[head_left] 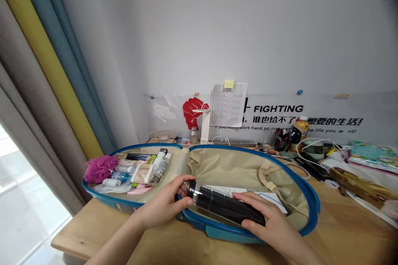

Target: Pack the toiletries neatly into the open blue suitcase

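Note:
A dark, see-through-necked water bottle (pixel 217 203) lies slantwise over the near side of the suitcase's right half, its cap to the left. Fingers of my left hand (pixel 174 198) are closed around the cap end. Over the bottle's wide base, my right hand (pixel 264 215) is wrapped from above. Beneath it, the open blue suitcase (pixel 224 147) has a beige lining and holds white papers (pixel 270 198) in this half. In the left half lie a pink bath puff (pixel 101 168), a pack of cotton swabs (pixel 143 173), a blue bottle (pixel 122 177) and several white tubes (pixel 159 159).
The suitcase rests on a wooden table (pixel 348 215). A white lamp (pixel 205 126) and a small jar (pixel 194 135) stand behind it. To the right are a yellow bottle (pixel 300 130), cables, a gold pouch (pixel 357 184) and other clutter. Curtains (pixel 46 58) hang at left.

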`<state>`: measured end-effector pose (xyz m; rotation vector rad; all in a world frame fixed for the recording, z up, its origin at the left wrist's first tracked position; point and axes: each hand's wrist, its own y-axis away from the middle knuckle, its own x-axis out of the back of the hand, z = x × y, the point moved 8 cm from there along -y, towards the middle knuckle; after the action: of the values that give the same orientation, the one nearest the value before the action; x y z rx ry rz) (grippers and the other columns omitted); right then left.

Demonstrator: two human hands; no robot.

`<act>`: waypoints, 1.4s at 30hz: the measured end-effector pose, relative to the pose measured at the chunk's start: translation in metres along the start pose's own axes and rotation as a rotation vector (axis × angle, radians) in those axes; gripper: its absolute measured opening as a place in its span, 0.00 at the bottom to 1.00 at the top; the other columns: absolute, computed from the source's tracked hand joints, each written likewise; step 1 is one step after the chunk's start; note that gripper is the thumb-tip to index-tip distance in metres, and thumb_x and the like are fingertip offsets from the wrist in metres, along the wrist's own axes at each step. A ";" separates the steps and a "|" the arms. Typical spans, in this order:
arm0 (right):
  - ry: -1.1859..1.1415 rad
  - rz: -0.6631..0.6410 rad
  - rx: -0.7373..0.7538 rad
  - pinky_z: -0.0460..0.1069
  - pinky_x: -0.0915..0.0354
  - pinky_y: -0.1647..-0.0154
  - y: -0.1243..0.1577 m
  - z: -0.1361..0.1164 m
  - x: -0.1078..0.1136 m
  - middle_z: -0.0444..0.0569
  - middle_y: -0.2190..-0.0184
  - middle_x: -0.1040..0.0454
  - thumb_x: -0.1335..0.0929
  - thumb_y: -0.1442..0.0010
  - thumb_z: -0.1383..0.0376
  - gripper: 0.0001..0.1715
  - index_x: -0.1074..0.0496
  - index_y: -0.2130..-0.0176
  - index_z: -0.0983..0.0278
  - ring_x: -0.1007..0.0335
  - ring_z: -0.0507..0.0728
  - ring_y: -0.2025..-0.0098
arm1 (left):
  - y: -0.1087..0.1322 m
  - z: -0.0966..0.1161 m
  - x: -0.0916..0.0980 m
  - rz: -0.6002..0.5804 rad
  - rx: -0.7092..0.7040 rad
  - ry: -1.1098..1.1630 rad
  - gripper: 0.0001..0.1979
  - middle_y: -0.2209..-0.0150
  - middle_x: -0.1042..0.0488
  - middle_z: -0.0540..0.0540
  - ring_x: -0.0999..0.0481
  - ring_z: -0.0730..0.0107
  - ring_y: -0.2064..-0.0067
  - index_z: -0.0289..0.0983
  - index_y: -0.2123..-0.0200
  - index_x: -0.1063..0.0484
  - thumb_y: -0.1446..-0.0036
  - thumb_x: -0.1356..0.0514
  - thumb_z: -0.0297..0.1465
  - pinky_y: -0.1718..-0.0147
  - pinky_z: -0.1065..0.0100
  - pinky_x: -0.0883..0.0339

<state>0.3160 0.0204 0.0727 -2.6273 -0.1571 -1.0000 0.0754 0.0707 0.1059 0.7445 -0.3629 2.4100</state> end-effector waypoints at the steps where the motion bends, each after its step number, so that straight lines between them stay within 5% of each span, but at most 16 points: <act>1: 0.000 -0.005 -0.010 0.54 0.34 0.44 0.000 0.000 -0.001 0.53 0.46 0.27 0.31 0.45 0.55 0.27 0.27 0.46 0.56 0.30 0.62 0.45 | 0.001 0.000 -0.001 -0.010 0.011 -0.022 0.27 0.59 0.29 0.45 0.28 0.64 0.57 0.40 0.40 0.39 0.40 0.43 0.41 0.54 0.64 0.33; 5: -0.023 0.037 -0.059 0.54 0.35 0.43 -0.003 -0.001 0.006 0.52 0.47 0.27 0.32 0.44 0.54 0.26 0.27 0.47 0.57 0.31 0.61 0.45 | 0.006 -0.004 0.006 -0.024 -0.017 -0.078 0.30 0.45 0.31 0.41 0.29 0.60 0.48 0.43 0.35 0.46 0.39 0.44 0.40 0.47 0.59 0.35; 8: 0.032 0.110 -0.101 0.54 0.36 0.43 -0.005 0.000 0.028 0.51 0.48 0.26 0.33 0.44 0.53 0.26 0.27 0.47 0.57 0.30 0.60 0.46 | 0.015 -0.021 0.042 0.165 -0.039 -0.068 0.31 0.36 0.39 0.40 0.36 0.57 0.39 0.44 0.34 0.47 0.38 0.46 0.44 0.41 0.56 0.41; 12: 0.228 -0.019 -0.096 0.57 0.35 0.44 -0.013 -0.002 0.040 0.50 0.48 0.26 0.32 0.46 0.54 0.26 0.26 0.48 0.55 0.30 0.62 0.47 | 0.032 -0.069 0.096 0.346 0.125 -0.113 0.29 0.41 0.32 0.40 0.33 0.54 0.41 0.43 0.41 0.36 0.39 0.50 0.52 0.46 0.55 0.35; 22: 0.486 -0.305 -0.069 0.54 0.34 0.54 -0.035 -0.019 0.000 0.51 0.57 0.22 0.30 0.53 0.64 0.22 0.24 0.56 0.58 0.27 0.63 0.55 | 0.064 -0.133 0.163 0.373 0.348 -0.786 0.29 0.41 0.31 0.43 0.32 0.58 0.41 0.38 0.42 0.34 0.37 0.60 0.47 0.44 0.61 0.37; 28: 0.611 -0.405 -0.091 0.51 0.35 0.64 -0.038 -0.008 -0.019 0.50 0.64 0.23 0.32 0.62 0.71 0.19 0.27 0.65 0.62 0.26 0.62 0.63 | 0.084 -0.178 0.217 0.329 0.648 -0.974 0.23 0.47 0.27 0.34 0.28 0.43 0.46 0.34 0.47 0.29 0.42 0.49 0.35 0.47 0.48 0.39; 36: 0.582 -0.367 -0.008 0.52 0.36 0.66 -0.039 -0.024 -0.022 0.48 0.68 0.23 0.34 0.62 0.75 0.15 0.30 0.72 0.58 0.26 0.63 0.64 | 0.088 -0.217 0.221 0.100 0.822 -1.059 0.17 0.49 0.29 0.43 0.28 0.61 0.50 0.36 0.51 0.30 0.39 0.40 0.38 0.50 0.52 0.34; 40: 0.465 -0.235 -0.044 0.51 0.33 0.64 -0.035 -0.015 0.010 0.46 0.63 0.21 0.33 0.49 0.62 0.08 0.26 0.65 0.55 0.25 0.60 0.64 | 0.085 -0.217 0.223 0.084 0.816 -1.090 0.16 0.48 0.29 0.43 0.28 0.60 0.49 0.35 0.52 0.30 0.39 0.40 0.38 0.50 0.51 0.33; 42: 0.375 -0.094 -0.086 0.52 0.31 0.61 -0.023 0.007 0.032 0.47 0.61 0.21 0.34 0.45 0.53 0.13 0.25 0.62 0.55 0.25 0.60 0.61 | 0.084 -0.215 0.223 0.083 0.806 -1.097 0.16 0.48 0.29 0.42 0.29 0.59 0.49 0.35 0.52 0.30 0.39 0.39 0.38 0.50 0.51 0.33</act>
<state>0.3394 0.0437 0.0947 -2.4686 -0.1516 -1.5402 -0.2174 0.1930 0.0555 2.4181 0.2246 1.9318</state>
